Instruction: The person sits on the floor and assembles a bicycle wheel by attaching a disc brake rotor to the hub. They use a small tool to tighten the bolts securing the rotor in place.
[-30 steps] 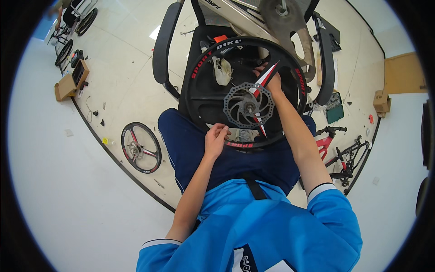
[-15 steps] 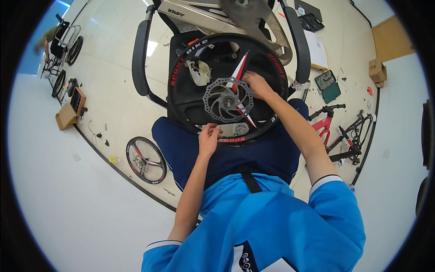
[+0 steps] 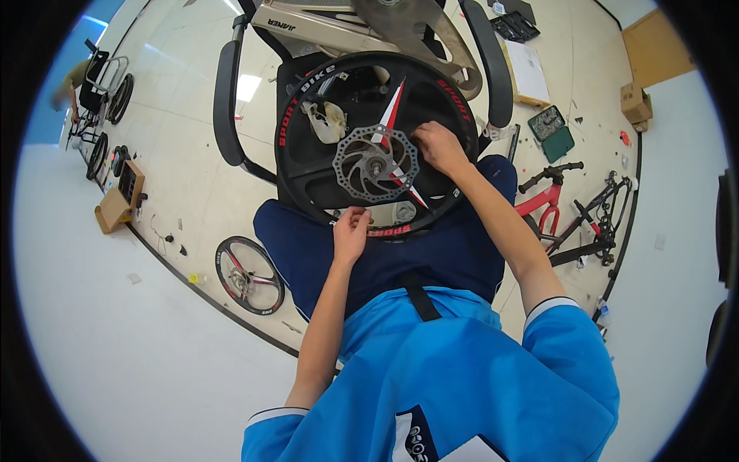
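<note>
A black three-spoke bicycle wheel point(image 3: 308, 174) lies flat before me, propped over my lap and the chair seat. Its red and white stripes run beneath a silver brake disc point(image 3: 347, 171) at the hub. The wheel's near rim is gripped by my left hand point(image 3: 351, 234), with the thumb and fingers closed on it. My right hand point(image 3: 442, 149) hovers over the wheel just right of the disc, apart from its edge. Its fingers are curled together in a pinch; what they hold, if anything, is hidden. A crumpled translucent plastic piece point(image 3: 326, 123) shows through the wheel's upper-left opening.
Chair armrests point(image 3: 225, 104) flank the wheel, and a beige bike frame point(image 3: 308, 27) lies beyond it. Another wheel point(image 3: 249, 276) rests on the floor at left. Right stand a red bike frame point(image 3: 543, 204) and a green case point(image 3: 558, 154). A person point(image 3: 71, 85) is at far left.
The wheel has shifted slightly left and away in the view, with my left hand still at its rim. My right hand has drawn a little to the right of the disc.
</note>
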The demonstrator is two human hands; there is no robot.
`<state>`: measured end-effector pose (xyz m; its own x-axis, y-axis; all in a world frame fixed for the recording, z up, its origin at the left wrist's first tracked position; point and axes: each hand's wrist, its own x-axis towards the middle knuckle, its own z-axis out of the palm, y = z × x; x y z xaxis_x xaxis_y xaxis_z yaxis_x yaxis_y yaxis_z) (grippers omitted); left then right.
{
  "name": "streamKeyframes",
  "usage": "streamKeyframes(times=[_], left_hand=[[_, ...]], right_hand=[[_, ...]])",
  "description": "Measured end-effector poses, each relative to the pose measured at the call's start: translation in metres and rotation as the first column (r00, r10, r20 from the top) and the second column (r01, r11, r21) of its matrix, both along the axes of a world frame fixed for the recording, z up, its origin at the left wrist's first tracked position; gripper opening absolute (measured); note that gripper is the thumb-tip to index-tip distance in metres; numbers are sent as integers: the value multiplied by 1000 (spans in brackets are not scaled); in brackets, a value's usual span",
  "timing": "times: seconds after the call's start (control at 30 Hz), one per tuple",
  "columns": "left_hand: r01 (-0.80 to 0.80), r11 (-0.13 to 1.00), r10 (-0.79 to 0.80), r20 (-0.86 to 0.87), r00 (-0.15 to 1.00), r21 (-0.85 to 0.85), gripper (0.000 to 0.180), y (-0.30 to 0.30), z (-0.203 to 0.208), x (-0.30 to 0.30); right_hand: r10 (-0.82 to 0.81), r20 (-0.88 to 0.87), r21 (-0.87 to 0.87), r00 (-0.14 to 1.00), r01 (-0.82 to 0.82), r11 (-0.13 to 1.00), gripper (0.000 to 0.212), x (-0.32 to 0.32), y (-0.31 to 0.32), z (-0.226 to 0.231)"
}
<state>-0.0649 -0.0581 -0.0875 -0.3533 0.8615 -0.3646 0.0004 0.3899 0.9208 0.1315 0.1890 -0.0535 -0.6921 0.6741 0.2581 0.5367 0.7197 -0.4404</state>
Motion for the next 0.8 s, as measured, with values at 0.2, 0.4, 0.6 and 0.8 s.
streamKeyframes(times=[0.2, 0.4, 0.6, 0.8], left_hand=[[-35, 999, 35, 50, 998, 14, 20, 0, 3, 1], [-258, 962, 227, 255, 940, 94, 21, 1, 16, -4], [-347, 880, 385, -60, 921, 324, 33, 45, 56, -13], [-82, 878, 292, -392, 872, 471, 50, 100, 91, -15]], right_hand=[[-355, -365, -345, 861, 229, 910, 15, 1, -17, 4], [-679, -375, -849, 632, 61, 525, 18, 13, -86, 25], [-735, -367, -914, 570, -75, 398, 28, 5, -101, 34], [-774, -346, -936, 530, -143, 320, 29, 5, -100, 33]])
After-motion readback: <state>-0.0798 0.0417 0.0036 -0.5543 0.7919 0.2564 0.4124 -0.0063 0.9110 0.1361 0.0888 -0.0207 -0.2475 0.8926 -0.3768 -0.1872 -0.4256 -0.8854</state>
